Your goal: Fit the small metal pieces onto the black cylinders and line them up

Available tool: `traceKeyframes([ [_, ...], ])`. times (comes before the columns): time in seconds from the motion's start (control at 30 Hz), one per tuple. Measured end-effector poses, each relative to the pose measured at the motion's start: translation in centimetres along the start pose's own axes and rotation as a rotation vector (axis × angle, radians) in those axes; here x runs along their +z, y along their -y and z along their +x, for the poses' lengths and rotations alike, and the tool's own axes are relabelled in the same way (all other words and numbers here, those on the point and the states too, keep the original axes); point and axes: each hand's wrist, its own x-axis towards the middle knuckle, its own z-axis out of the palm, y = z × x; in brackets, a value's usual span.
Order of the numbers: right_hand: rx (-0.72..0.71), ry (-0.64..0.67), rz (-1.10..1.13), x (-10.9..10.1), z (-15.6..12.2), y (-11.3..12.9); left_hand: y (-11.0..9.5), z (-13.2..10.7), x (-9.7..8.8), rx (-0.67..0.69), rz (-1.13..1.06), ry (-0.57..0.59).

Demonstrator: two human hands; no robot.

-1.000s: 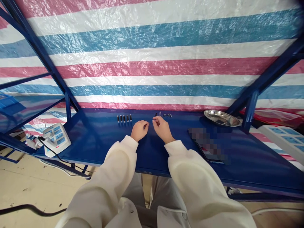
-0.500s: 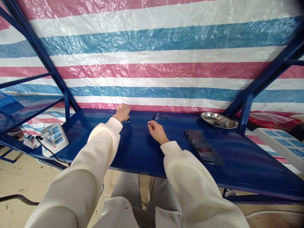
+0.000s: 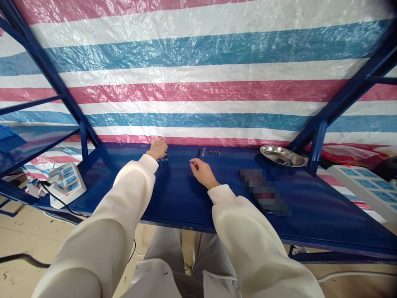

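Note:
My left hand (image 3: pixel 157 149) reaches to the far side of the blue table, its fingers spread apart. Several small dark pieces with light ends (image 3: pixel 163 158) stand in a row right by it, partly behind the hand. Nearer the middle, my right hand (image 3: pixel 202 172) is loosely curled, thumb close to the fingers; anything between them is hidden. Beyond this hand lie a short black piece (image 3: pixel 199 152) and a clear tube-like piece (image 3: pixel 203 152). Several tiny shiny metal pieces (image 3: pixel 214 152) sit beside them.
A shiny metal dish (image 3: pixel 282 156) stands at the back right of the blue table (image 3: pixel 180 198). In front of it lies a phone-like object (image 3: pixel 263 194), blurred out. White power strips are at the left (image 3: pixel 68 184) and right (image 3: pixel 366 186). Blue frame posts flank the striped sheet (image 3: pixel 198 91).
The whole view has shifted slightly. My left hand stays over the small dark pieces, and my right hand keeps its curled pose with little movement.

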Motion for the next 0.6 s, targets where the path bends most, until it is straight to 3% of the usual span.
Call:
traceKeyframes([
  [0.2, 0.007, -0.028, 0.017, 0.0, 0.0, 0.0, -1.1, -0.5, -0.6, 0.07, -0.137, -0.076],
  [0.37, 0.144, -0.15, 0.109, -0.1, 0.3, -0.1, -4.8, -2.1, -0.9, 0.057, -0.452, -0.281],
  [0.47, 0.253, -0.151, 0.281, -0.3, 0.5, -0.1, -7.0, -3.5, 0.6, 0.006, -0.664, -0.367],
  [0.6, 0.284, -0.111, 0.397, -0.5, 0.4, 0.1, -8.4, -4.8, 3.6, -0.015, -0.99, -0.464],
])
